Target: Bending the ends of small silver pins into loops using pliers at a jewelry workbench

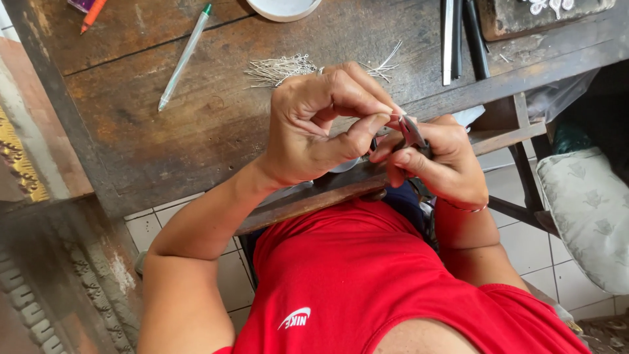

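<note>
The left hand (314, 128) is raised over the near edge of the wooden bench (196, 118), its fingers (367, 124) curled in, thumb and forefinger pinched narrow at the tip of a small pair of pliers (411, 131). Whatever sits between those fingertips is too small to make out. The right hand (439, 164) is just beside it, touching it at the fingertips, and its fingers wrap closed around the dark handles of the pliers, whose metal nose points up and toward the left thumb. A thin bracelet (462, 208) circles the right wrist.

Beyond the left fingers, farther up the bench, lies a loose heap of thin silver wire pins (282, 69), with a few more strands (385, 65) fanned out just past the knuckles. Well away from the left hand, a clear pen with a green cap (185, 58) lies at a slant, and an orange marker (92, 14) pokes in at the far corner. A white round dish (283, 8) shows at the top edge. Beyond the right fingers, several long dark tools (458, 39) lie side by side, next to a dark worn block (524, 18) carrying small pale pieces. Below both hands a wooden bar (308, 200) runs under the bench edge, above the person's red shirt (367, 282). A pale patterned cushion (590, 210) rests beside the right arm, over the tiled floor (524, 246).
</note>
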